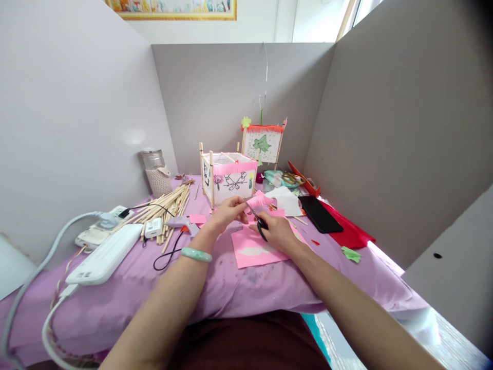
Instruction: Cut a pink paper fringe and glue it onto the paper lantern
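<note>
My right hand (276, 231) is closed around black-handled scissors (262, 229), their blades pointing away toward my left fingertips. With fingers pinched, my left hand (230, 213) holds a pink paper strip (257, 200) at the blades; its gripped edge is partly hidden. Beneath my hands lies a larger pink paper sheet (246, 252) with a pale oval patch or hole. Just beyond my left hand stands a lantern-like frame of wooden sticks with drawn paper panels (231, 185) and a pink fringed top edge.
Wooden sticks (175, 198), a glue gun (183, 222), a white power bank (106, 254) and cords lie left. A glass jar (156, 172) stands behind them. Right are a black phone (320, 214) and red material (352, 226). Another decorated lantern (263, 144) hangs or stands at back.
</note>
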